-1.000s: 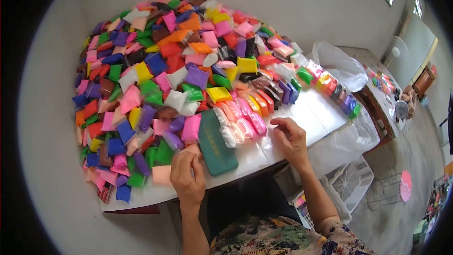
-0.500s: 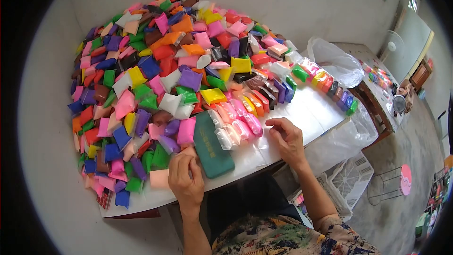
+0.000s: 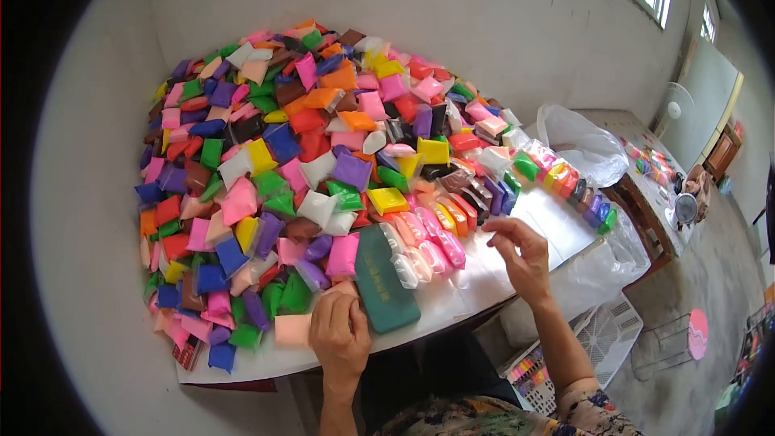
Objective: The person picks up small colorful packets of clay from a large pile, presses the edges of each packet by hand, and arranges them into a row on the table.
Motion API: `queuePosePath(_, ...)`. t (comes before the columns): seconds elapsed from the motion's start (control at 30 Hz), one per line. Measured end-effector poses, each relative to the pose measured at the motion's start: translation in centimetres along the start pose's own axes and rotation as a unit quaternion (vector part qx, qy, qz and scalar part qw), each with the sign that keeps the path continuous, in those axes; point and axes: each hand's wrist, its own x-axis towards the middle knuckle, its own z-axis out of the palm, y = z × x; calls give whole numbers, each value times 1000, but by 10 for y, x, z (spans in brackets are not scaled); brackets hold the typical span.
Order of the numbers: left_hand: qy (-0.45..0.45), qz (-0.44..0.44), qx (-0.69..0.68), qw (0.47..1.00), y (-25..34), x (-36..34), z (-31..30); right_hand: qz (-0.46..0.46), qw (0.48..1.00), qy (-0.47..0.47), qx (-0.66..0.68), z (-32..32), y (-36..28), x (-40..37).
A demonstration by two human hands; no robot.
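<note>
My left hand (image 3: 341,337) rests at the table's front edge, fingers curled, next to a peach packet (image 3: 292,329) and the green case (image 3: 386,282); whatever its fingers may hold is hidden. Above the white table surface (image 3: 476,274), my right hand (image 3: 521,254) is raised with its fingers apart and bent, nothing in them. It is right of a neat group of overlapping packets, with pink ones (image 3: 436,257) nearest. A large heap of coloured packets (image 3: 282,141) covers the left and back of the table.
A line of coloured packets (image 3: 577,190) runs to the right beside clear plastic bags (image 3: 577,145). Below the table stand white crates (image 3: 605,339). A pink-topped stool (image 3: 697,334) is on the floor at the right, near another table with packets (image 3: 650,163).
The view has shifted, so the table and packets appear lower and to the right. My right hand has lifted a little and its fingers have spread. My left hand stays beside the case.
</note>
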Motion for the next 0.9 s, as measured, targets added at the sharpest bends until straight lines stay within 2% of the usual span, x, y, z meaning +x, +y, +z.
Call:
queuePosePath(0.07,3,7,2,1000,-2,-1,1,-23,999,30,10,1,-6,13)
queuePosePath(0.13,5,14,6,1000,-3,-1,1,-42,998,37,-17,-4,-5,22)
queuePosePath(0.27,5,8,0,1000,-1,-1,2,-42,999,31,14,-5,-20,13)
queuePosePath(0.37,5,11,4,1000,-2,-2,2,-25,1000,3,-11,0,-11,-4)
queuePosePath(0.5,1,18,11,1000,-3,-2,2,49,998,-15,25,5,13,-15)
queuePosePath(0.63,-2,16,14,1000,-2,-3,1,98,995,-7,18,9,28,-17)
queuePosePath(0.9,-12,3,-1,1000,-2,-5,3,24,999,12,-44,14,34,-25)
